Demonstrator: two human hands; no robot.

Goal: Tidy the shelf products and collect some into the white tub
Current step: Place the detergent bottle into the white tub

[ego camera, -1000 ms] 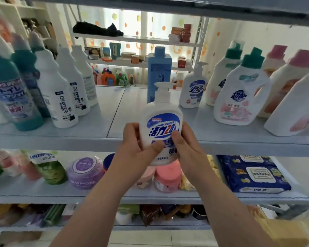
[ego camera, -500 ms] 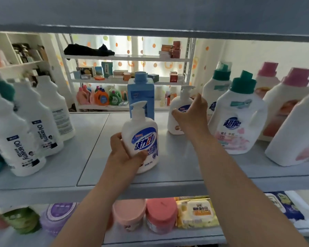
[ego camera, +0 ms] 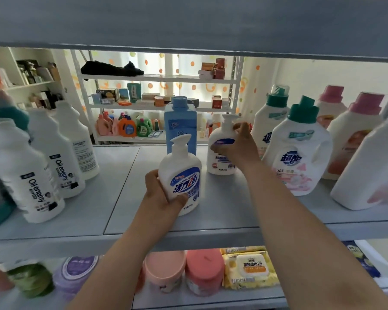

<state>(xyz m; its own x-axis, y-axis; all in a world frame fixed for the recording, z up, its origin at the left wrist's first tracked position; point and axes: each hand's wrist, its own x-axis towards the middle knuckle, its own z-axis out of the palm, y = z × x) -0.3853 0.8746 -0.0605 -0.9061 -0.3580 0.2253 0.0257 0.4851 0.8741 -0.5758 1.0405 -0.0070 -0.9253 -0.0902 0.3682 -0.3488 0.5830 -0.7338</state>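
A white pump bottle with a blue label [ego camera: 183, 175] stands upright on the grey shelf [ego camera: 126, 211], near its front edge. My left hand [ego camera: 162, 193] is wrapped around its lower left side. Farther back, a second white pump bottle [ego camera: 220, 159] stands beside a tall light-blue bottle [ego camera: 180, 124]. My right hand [ego camera: 239, 144] grips that second pump bottle at its shoulder and pump neck. No white tub is in view.
White "Oil enemy" bottles [ego camera: 54, 159] line the shelf's left side. Large detergent jugs with green caps [ego camera: 298, 153] and pink caps [ego camera: 354, 135] fill the right. Below sit pink jars [ego camera: 184, 271], a purple jar [ego camera: 76, 274] and a yellow wipes pack [ego camera: 249, 267]. Another shelf board hangs low overhead.
The blue-label pump bottle went from both hands in front of the shelf down onto the shelf. My right hand let go of it and closed on the rear pump bottle.
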